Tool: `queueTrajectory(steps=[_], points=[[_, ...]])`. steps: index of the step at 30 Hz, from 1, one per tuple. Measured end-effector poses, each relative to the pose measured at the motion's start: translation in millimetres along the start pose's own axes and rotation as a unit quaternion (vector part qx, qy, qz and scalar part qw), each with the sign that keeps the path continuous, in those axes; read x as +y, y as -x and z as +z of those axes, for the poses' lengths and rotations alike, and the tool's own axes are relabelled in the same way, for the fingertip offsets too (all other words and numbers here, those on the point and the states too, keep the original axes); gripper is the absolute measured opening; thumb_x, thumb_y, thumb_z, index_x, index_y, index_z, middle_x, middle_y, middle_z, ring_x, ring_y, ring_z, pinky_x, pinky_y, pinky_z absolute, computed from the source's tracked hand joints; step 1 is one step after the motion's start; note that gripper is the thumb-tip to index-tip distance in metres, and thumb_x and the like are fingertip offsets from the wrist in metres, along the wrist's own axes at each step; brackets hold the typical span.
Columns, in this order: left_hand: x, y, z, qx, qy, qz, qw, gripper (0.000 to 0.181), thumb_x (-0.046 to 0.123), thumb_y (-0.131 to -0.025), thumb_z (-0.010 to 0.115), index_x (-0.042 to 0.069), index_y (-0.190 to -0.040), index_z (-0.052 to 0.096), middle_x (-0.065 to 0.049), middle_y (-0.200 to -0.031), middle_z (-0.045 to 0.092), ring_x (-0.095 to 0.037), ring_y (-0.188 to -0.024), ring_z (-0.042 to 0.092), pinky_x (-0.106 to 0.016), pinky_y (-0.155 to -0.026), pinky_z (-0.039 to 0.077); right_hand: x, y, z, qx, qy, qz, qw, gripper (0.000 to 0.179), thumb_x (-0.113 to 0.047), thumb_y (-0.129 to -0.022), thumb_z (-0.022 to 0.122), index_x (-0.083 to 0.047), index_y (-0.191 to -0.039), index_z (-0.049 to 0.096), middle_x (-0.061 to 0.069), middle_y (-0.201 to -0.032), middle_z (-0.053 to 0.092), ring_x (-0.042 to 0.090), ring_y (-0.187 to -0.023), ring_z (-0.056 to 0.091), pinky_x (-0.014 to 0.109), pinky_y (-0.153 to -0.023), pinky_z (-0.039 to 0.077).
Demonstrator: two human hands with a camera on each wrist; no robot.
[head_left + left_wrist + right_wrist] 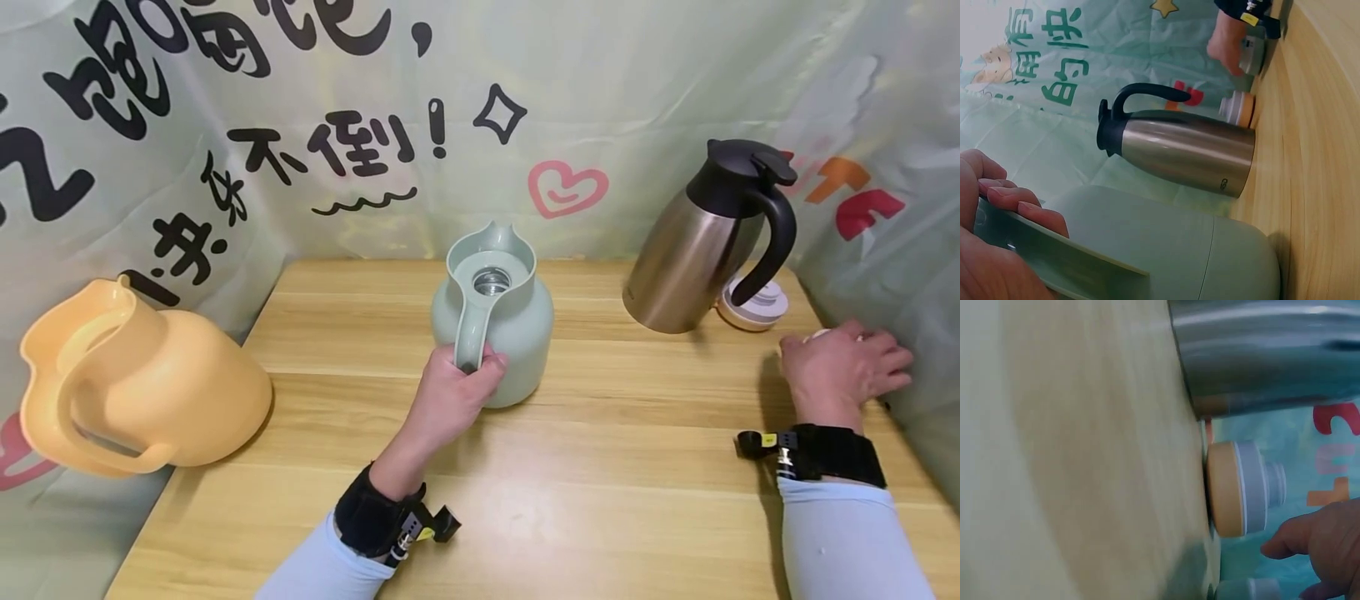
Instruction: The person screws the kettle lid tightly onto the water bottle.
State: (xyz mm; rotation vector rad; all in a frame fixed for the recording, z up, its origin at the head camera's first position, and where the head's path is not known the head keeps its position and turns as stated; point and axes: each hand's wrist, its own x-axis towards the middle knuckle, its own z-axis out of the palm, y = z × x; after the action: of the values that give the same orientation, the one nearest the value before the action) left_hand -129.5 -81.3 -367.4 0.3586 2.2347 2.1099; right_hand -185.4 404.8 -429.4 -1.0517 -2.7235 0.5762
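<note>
My left hand grips the handle of a pale green thermos jug, which stands upright on the table. Its top is uncovered, so the round mouth shows. In the left wrist view, the fingers curl round that handle. At the far right, my right hand hovers over a pale green and white lid, largely covered by the hand in the head view. The right wrist view shows the thumb apart from the lid. Close by sits an orange and white lid.
A steel thermos jug with black top and handle stands at the back right, in front of the orange lid. On the left is a yellow-orange jug. Printed cloth walls the wooden table at the back and sides.
</note>
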Motion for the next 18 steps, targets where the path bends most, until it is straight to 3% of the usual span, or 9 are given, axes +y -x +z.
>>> queueTrajectory(steps=[5,11,18], points=[[0.2,0.5,0.2,0.002,-0.004,0.000,1.0000,0.029,0.018,-0.096,0.067,0.012,-0.070,0.055,0.006,-0.055,0.042,-0.013,-0.055,0.041,-0.027,-0.058,0.036,5.0,0.5,3.1,-0.018,-0.007,0.000,0.9998,0.092,-0.038,-0.099,0.055,0.025,-0.151,0.014,0.052,-0.157,-0.001,0.072,-0.143,-0.001,0.085,-0.108,0.007],[-0.8,1.0,0.3,0.005,-0.006,-0.001,1.0000,0.029,0.018,-0.095,0.067,0.013,-0.070,0.055,0.006,-0.055,0.042,-0.013,-0.055,0.041,-0.027,-0.057,0.036,-10.0,21.5,11.1,-0.018,-0.003,-0.066,0.9977,0.086,-0.038,-0.098,0.060,0.027,-0.142,0.025,0.057,-0.144,0.017,0.075,-0.132,0.019,0.085,-0.097,0.021],[-1.1,0.0,0.3,0.004,-0.006,0.003,1.0000,0.029,0.018,-0.095,0.067,0.012,-0.070,0.054,0.006,-0.056,0.042,-0.013,-0.056,0.041,-0.027,-0.058,0.035,-35.8,55.7,24.3,0.003,-0.009,-0.132,0.9912,0.080,-0.040,-0.093,0.069,0.025,-0.128,0.038,0.056,-0.130,0.033,0.073,-0.122,0.033,0.080,-0.085,0.029]])
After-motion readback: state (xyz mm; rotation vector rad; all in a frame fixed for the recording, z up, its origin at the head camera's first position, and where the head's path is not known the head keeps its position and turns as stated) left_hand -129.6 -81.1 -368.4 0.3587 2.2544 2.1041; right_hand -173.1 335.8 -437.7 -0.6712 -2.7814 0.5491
